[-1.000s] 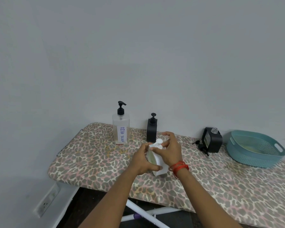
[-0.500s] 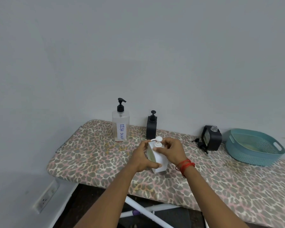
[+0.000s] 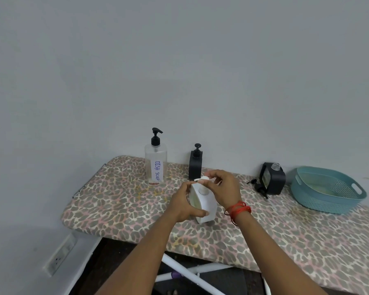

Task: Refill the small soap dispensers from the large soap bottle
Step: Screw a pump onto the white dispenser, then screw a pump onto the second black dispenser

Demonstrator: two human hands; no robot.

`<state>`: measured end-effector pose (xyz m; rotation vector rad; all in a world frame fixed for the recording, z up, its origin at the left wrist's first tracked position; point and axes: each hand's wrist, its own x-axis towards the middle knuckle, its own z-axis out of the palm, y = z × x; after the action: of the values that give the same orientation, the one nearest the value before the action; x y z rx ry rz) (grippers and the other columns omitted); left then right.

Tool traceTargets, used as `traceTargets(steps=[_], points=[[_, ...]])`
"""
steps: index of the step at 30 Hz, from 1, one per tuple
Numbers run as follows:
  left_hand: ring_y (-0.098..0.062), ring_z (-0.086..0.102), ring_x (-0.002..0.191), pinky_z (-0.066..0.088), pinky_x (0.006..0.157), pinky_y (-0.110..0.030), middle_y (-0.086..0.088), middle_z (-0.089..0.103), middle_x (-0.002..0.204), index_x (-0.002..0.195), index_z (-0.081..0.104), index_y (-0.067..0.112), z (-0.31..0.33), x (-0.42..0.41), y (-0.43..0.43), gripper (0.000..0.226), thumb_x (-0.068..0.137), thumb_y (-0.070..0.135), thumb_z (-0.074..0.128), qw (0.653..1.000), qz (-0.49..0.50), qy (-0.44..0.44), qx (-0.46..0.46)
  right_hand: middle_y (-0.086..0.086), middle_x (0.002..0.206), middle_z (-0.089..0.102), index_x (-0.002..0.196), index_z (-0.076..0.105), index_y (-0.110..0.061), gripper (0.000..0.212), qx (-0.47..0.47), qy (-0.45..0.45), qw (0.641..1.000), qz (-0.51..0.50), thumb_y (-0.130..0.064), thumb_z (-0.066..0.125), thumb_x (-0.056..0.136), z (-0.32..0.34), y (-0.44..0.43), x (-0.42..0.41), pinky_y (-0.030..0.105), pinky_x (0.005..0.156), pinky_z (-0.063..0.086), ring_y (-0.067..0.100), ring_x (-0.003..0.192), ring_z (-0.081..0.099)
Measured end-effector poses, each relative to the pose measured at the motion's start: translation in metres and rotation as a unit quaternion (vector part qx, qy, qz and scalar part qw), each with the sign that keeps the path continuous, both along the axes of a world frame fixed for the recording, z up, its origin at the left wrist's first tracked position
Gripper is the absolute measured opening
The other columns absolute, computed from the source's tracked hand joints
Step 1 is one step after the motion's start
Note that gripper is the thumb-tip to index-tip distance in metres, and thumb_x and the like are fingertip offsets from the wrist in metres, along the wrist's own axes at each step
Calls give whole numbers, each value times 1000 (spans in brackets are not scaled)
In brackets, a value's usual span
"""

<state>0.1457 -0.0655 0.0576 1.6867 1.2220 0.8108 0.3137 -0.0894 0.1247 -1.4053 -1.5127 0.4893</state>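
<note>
Gripping white dispenser [image 3: 207, 206], left hand [image 3: 182, 204], right hand [image 3: 225, 189] partly covering pump [image 3: 204, 178]

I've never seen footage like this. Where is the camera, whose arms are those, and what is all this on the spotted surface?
There is no machine here. A person wears one wide-angle camera on the head, so you look forward and down along their own two arms. The surface is a board with a leopard-print cover. The left hand grips the body of a white bottle that rests on it, while the right hand pinches the bottle's white pump top. Farther back, by the wall, stand a clear bottle labelled DISH SOAP with a black pump, and a small black dispenser. To the right sit another black dispenser, with no pump on its neck, and a teal basket.
</note>
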Motion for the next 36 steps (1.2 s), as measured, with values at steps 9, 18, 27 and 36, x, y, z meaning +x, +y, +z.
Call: traceTargets(steps=[9, 18, 27, 36], points=[[-9, 50, 136, 48, 111, -36, 12, 53, 145, 150, 39, 32, 4, -9, 11, 113, 54, 24, 99, 994, -87, -46, -55, -3, 111, 75, 109, 74, -26, 25, -111, 87, 976, 168, -11, 57, 101, 6, 13, 16, 21, 95, 50, 4, 108, 67], [0, 59, 123, 53, 99, -27, 21, 60, 135, 145, 37, 44, -30, 16, -36, 100, 68, 14, 93, 995, 4, -101, -21, -12, 113, 72, 120, 72, -21, 24, -75, 124, 987, 74, -25, 58, 101, -3, 4, 40, 10, 87, 47, -7, 104, 63], [-15, 64, 117, 53, 88, -16, 6, 66, 127, 144, 54, 17, -40, 53, -56, 70, 82, 3, 82, 985, 139, -105, 7, -3, 82, 70, 82, 67, -28, 16, -169, -35, 963, -208, -34, 62, 96, -107, -56, 140, 28, 71, 44, 22, 85, 68], [-27, 63, 121, 53, 92, -31, -9, 65, 134, 146, 52, 9, -31, 97, -1, 69, 84, 8, 81, 993, 109, -37, -6, -9, 89, 59, 98, 66, -29, 17, -139, -136, 959, -208, -44, 68, 88, -128, -58, 140, 35, 88, 47, 15, 90, 52]])
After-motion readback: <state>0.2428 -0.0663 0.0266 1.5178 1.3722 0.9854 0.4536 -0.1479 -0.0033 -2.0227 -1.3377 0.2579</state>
